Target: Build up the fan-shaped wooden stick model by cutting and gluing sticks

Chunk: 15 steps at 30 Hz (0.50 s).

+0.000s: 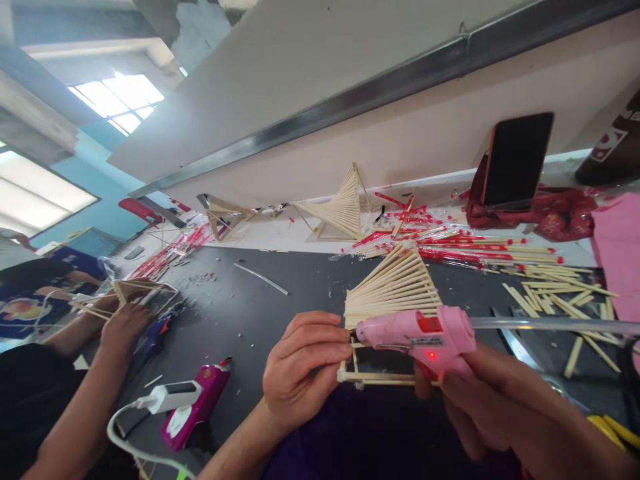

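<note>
My right hand [480,400] is wrapped round the grip of a pink hot glue gun [417,337], whose red light is lit. A clear glue stick [550,325] sticks out of its back end. The nozzle points left, to the near left side of a wooden stick model [395,290], which has a fan of sticks on a square frame. My left hand [305,367] pinches that side of the model, its fingertips beside the nozzle. The glue gun hides part of the model's front.
Loose cut sticks [565,290] and red wrappers [450,243] lie behind and right. A finished-looking stick model [345,207] and a phone [520,160] stand by the partition. Scissors [515,343] lie right. At left are a magenta device [197,407] and a co-worker's hands [125,327].
</note>
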Available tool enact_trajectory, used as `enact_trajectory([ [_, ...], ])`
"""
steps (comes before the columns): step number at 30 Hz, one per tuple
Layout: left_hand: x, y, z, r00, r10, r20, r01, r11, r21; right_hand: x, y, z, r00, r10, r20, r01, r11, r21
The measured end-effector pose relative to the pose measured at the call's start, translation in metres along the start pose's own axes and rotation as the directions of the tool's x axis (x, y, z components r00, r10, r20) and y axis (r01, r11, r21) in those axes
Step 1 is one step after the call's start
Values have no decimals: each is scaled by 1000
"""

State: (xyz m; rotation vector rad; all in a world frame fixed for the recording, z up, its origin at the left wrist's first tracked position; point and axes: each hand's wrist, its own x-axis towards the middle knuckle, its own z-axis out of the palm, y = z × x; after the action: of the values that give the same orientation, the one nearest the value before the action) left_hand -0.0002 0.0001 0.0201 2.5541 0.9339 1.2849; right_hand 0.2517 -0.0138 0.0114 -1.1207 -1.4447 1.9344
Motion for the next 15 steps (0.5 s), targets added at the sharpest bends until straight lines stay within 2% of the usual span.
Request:
enact_trajectory([
  [5, -1, 0, 0, 1000, -11, 5, 10, 1000, 4, -5, 2, -2, 997, 76, -5, -76, 997, -15],
  [9, -1, -1, 1, 1000, -3, 1, 3, 1000, 9, -17, 13, -13, 994, 89, -66, -90, 996, -16],
  [12, -1, -3, 0, 1000, 7, 9, -7, 1000, 16, -29, 22, -26, 996, 0, -90, 7, 997, 75],
  [15, 0, -3, -2, 999, 21, 36, -24, 998, 66, -42, 25, -39, 972, -94, -217, 121, 986, 117],
])
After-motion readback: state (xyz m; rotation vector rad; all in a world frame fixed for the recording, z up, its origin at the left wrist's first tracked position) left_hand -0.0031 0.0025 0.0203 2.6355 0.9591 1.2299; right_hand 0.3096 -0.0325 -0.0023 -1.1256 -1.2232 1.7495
